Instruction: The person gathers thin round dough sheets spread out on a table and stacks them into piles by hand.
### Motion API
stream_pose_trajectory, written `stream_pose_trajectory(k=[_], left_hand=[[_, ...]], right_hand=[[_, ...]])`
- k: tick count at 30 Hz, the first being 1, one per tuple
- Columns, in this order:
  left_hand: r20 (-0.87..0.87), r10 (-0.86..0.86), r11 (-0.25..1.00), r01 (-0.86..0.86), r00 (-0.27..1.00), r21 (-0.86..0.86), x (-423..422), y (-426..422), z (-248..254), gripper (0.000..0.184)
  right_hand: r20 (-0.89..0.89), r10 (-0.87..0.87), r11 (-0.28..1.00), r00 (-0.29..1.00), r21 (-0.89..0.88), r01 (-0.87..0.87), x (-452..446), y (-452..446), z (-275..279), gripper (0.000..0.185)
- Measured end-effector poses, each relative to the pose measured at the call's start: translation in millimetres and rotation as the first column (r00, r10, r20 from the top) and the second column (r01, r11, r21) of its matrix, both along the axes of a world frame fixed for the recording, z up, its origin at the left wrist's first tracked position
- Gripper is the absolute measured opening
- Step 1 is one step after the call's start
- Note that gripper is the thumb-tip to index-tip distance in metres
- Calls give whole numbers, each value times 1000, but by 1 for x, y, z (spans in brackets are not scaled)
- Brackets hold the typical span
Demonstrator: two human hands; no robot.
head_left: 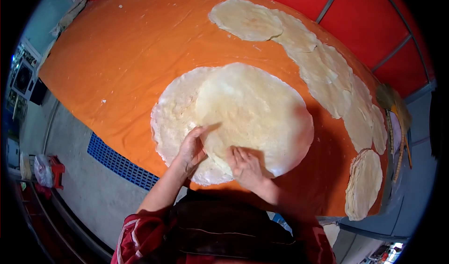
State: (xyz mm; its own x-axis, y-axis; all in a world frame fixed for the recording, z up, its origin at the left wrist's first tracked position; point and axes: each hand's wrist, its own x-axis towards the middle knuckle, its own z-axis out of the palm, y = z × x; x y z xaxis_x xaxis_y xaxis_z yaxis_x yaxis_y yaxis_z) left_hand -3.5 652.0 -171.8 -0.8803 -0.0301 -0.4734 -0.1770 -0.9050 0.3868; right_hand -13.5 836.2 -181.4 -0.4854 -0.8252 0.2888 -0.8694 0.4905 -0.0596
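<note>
Two large, thin, round flatbread sheets overlap on the orange cloth near me; the upper sheet (262, 109) lies over the right part of the lower sheet (175, 107). My left hand (193, 147) is at the near left edge of the upper sheet, thumb and fingers closed toward each other around that edge. My right hand (245, 166) rests on the near part of the upper sheet, fingers bent and held together against its surface. The undersides of the fingers are hidden.
The orange cloth (117, 53) covers a wide table. Overlapping thin sheets (322, 67) curve along its far right side, down to a stack of round sheets (364, 184). A blue mat (119, 161) and a red stool (57, 172) are on the floor at left.
</note>
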Motion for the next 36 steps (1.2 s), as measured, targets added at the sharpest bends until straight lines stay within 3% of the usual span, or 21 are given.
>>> stream_pose_trajectory(k=[1, 3, 4, 5, 9, 10, 12, 15, 16, 17, 18, 20, 21, 23, 24, 26, 28, 31, 33, 34, 36], left_hand=[[12, 33, 993, -32, 999, -112, -5, 8, 4, 35], [-60, 43, 936, -62, 997, -347, -13, 18, -21, 31], [-51, -20, 808, -14, 998, -589, -16, 20, -25, 34], [-122, 3, 821, -72, 993, -566, -19, 22, -18, 35], [-340, 31, 772, -239, 940, -589, -15, -2, 50, 41], [-309, 9, 751, -210, 951, -625, -7, -20, 56, 42], [-280, 16, 749, -197, 960, -632, 7, -55, 60, 44], [156, 60, 642, 82, 986, -762, 42, -98, 13, 44], [282, 187, 652, 96, 941, -752, 53, -98, -13, 56], [252, 99, 630, 136, 963, -765, 64, -107, -28, 57], [136, 32, 369, 114, 990, -922, 70, -113, -38, 57], [363, 113, -254, 380, 925, -890, 65, -103, 23, 66], [224, 138, -423, 262, 965, -868, 57, -102, 26, 69], [-85, 108, -721, 19, 991, -692, 41, -99, 30, 75], [25, -114, -704, -64, 993, -707, 38, -88, 35, 78], [374, -258, -840, -16, 891, -542, 31, -65, 25, 82], [330, -318, -805, -69, 889, -589, 36, -67, -17, 81], [371, -313, -794, -26, 875, -608, 32, -66, -13, 81], [425, -303, -791, 24, 853, -611, 30, -67, -13, 82], [460, -290, -797, 54, 839, -601, 28, -67, -14, 83], [504, -281, -807, 84, 816, -585, 25, -67, -14, 84]], right_hand=[[41, -65, 995, 997, 73, 62, 10, -1, -29, 52], [159, -117, 991, 980, -52, 126, 19, -1, -9, 59], [219, -137, 980, 966, -111, 164, 24, 0, 4, 63], [229, -169, 979, 959, -69, 190, 26, 8, 12, 71], [-80, -295, 914, 952, -314, 257, 8, 38, 17, 38], [-94, -287, 874, 953, -433, 220, 4, 29, 19, 34], [-97, -201, 893, 975, -428, 142, 10, 10, 22, 32], [-16, -23, 997, 1000, -69, 22, 28, -11, 9, 34], [18, -14, 999, 1000, 33, 13, 31, -13, -6, 35], [65, -6, 1000, 998, 30, 4, 32, -11, -5, 41], [229, 52, 998, 972, 25, -59, 23, -9, 8, 44], [542, 157, 983, 825, -10, -181, 0, 0, 37, 51], [645, 240, 969, 726, -207, -136, -15, 4, 31, 59], [309, 91, 989, 947, -139, -50, -57, -4, 59, 37], [196, 85, 977, 977, -211, -43, -89, -11, 56, 24], [106, 9, 946, 994, -323, 26, -152, -22, 42, 9], [-22, -174, 973, 985, -155, 168, -219, -32, 9, 5], [-303, -389, 905, 870, 51, 423, -310, -54, -30, 15], [-451, -477, 846, 754, -2, 534, -366, -67, -52, 26], [-380, -538, 795, 753, 69, 603, -390, -76, -52, 28], [-470, -559, 772, 684, 7, 636, -424, -87, -45, 33]])
